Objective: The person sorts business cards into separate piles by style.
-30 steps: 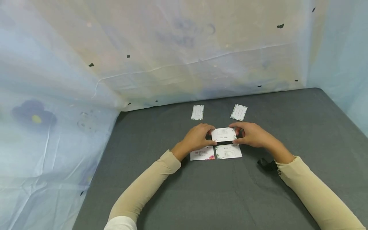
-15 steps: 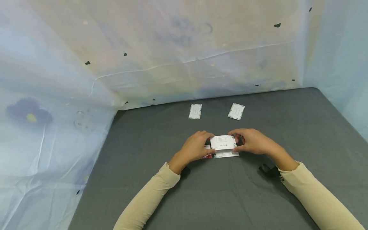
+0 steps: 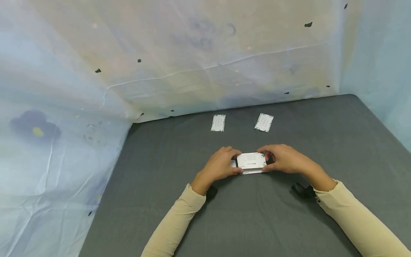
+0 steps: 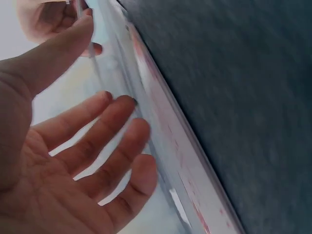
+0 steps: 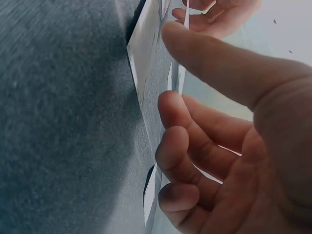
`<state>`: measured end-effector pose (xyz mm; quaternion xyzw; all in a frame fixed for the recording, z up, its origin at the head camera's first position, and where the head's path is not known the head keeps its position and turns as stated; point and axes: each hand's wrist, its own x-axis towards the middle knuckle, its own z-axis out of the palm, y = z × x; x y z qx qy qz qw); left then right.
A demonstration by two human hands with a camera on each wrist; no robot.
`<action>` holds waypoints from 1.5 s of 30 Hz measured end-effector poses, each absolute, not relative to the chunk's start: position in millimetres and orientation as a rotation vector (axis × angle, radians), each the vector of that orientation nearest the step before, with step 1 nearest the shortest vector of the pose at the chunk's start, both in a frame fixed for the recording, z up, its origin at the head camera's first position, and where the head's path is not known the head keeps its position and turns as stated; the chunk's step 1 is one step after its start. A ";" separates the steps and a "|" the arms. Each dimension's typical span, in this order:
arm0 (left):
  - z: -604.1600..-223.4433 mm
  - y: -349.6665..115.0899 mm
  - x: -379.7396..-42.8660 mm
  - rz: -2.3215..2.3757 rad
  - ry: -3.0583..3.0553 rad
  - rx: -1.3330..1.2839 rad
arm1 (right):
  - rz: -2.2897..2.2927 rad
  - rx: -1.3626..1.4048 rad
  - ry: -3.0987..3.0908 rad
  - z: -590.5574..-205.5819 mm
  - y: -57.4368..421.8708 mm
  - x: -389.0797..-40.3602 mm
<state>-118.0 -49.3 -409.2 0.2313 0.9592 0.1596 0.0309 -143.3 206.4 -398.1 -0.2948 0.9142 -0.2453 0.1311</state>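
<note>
A white printed card (image 3: pixel 252 160) with leafy corners is held by both hands, level over the table. My left hand (image 3: pixel 219 164) pinches its left end between thumb and fingers, and my right hand (image 3: pixel 285 159) pinches the right end. Just below it, the near edge of a second white card (image 3: pixel 252 171) shows. Mostly covered by my left hand is a third card; its red-flowered face (image 4: pixel 168 126) lies beneath that hand in the left wrist view. From the right wrist view, the held card (image 5: pixel 182 73) appears edge-on, above the lower card (image 5: pixel 145 58).
Two more white cards lie at the back of the dark grey cloth-covered table (image 3: pixel 179 150): one upright card (image 3: pixel 218 122) on the left, one slightly turned card (image 3: pixel 264 122) on the right. A pale patterned curtain (image 3: pixel 205 53) stands behind the table and at both sides.
Both hands have brought the held card toward the person and down, so it now overlaps most of the second card. The left hand now hides most of the red-flowered card.
</note>
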 end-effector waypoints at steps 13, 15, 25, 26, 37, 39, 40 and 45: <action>-417.9 -51.1 -117.7 0.497 2.929 0.715 | -0.645 -0.845 2.632 -407.2 203.7 -143.3; -418.1 -50.4 -117.6 0.480 2.932 0.724 | -0.634 -0.841 2.639 -407.4 203.5 -142.2; -418.0 -47.8 -118.0 0.321 2.959 0.734 | -0.607 -0.839 2.655 -406.4 200.9 -141.4; -418.1 -47.2 -117.9 0.310 2.960 0.732 | -0.603 -0.840 2.656 -406.5 201.2 -141.4; -418.1 -42.6 -118.5 0.260 2.973 0.739 | -0.625 -0.820 2.630 -408.2 205.9 -142.1; -418.3 -42.6 -118.1 0.250 2.971 0.742 | -0.626 -0.822 2.629 -409.2 206.0 -141.9; -418.3 -42.7 -117.8 0.245 2.970 0.744 | -0.625 -0.822 2.628 -409.4 205.9 -141.8; -418.6 -43.1 -116.3 0.229 2.967 0.747 | -0.623 -0.835 2.631 -408.5 205.2 -140.7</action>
